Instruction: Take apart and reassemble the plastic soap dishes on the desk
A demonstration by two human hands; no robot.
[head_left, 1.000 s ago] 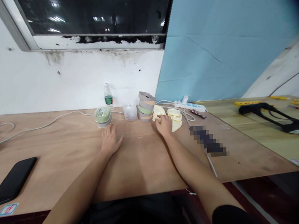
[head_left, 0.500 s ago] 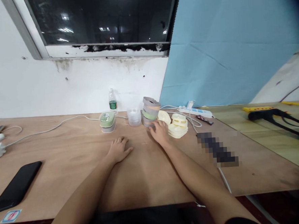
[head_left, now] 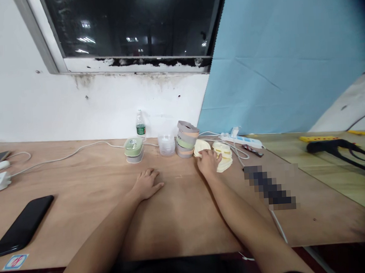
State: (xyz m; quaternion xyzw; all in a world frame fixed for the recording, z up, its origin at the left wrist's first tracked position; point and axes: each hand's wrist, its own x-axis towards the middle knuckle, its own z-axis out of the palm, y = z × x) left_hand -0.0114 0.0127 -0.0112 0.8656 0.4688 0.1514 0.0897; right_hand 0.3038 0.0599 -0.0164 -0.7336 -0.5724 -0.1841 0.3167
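My left hand [head_left: 146,184] lies flat on the wooden table [head_left: 175,219], fingers spread and nothing in it. My right hand [head_left: 209,163] reaches over the cream plastic pieces, fingers apart. Its fingertips are at the near edge of a cream rounded piece [head_left: 201,145]; whether they touch it I cannot tell. Right beside it is a small pile of cream lid-like pieces [head_left: 224,165]. Left of that hand stands a leaning stack of grey, green and orange bands [head_left: 186,139]. Clear plastic cups [head_left: 166,145] and a small green-topped container [head_left: 133,148] with a grey lower band are farther left.
A bottle [head_left: 140,126] with a green label stands by the wall. Behind the pieces lies a white power strip [head_left: 243,140] with cables. A black phone [head_left: 22,224] is at the left, and a blurred-out dark object [head_left: 270,186] at the right. Black straps [head_left: 341,151] lie beyond.
My right hand has moved right, from the stack of bands to the cream pieces. My left hand stays flat on the table. The view has shifted slightly.
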